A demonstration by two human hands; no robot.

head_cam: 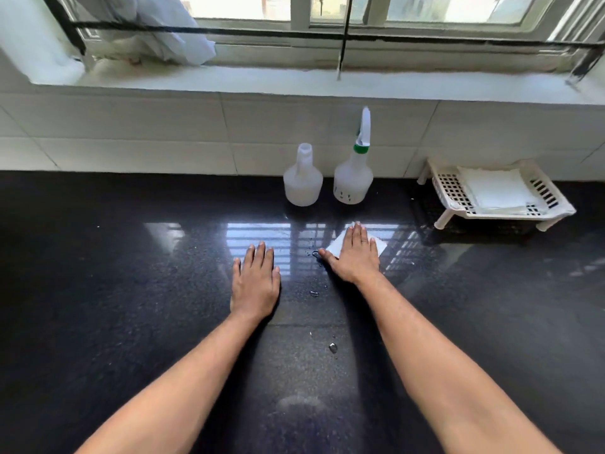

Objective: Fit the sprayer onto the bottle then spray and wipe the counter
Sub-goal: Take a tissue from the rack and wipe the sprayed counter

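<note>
I am seeing the right hand [355, 255] lying flat and spread, hiding most of a white cloth [337, 245] on the dark counter [131, 290]. The left hand [255, 283] is lying flat, grasping nothing. Far off, the sprayer-fitted bottle [353, 178] is standing beside an uncapped bottle [302, 181].

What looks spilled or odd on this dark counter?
Small water droplets lie scattered on the black counter between the two hands, not yet wiped. The right hand presses flat on a white cloth; the left hand rests bare. One bottle stands without a sprayer.
</note>
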